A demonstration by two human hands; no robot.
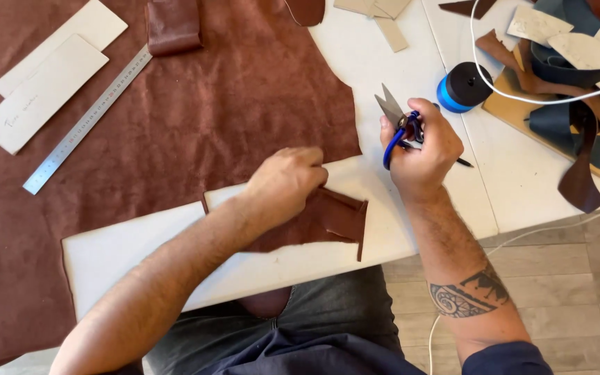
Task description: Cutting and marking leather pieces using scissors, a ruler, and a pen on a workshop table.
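Observation:
A large brown leather hide [196,104] covers the left of the white table [508,167]. My left hand [286,184] presses down on a small cut piece of brown leather [342,215] near the table's front edge. My right hand [421,149] holds blue-handled snips [397,121] with the blades pointing up, raised just right of the hide's edge. A dark pen [461,162] pokes out past that hand on the table.
A steel ruler [85,121] and two pale card templates [43,90] lie on the hide at the left, with a folded leather piece [173,26] above. A blue and black spool [463,88], a white cable [522,97] and leather scraps [571,104] are at the right.

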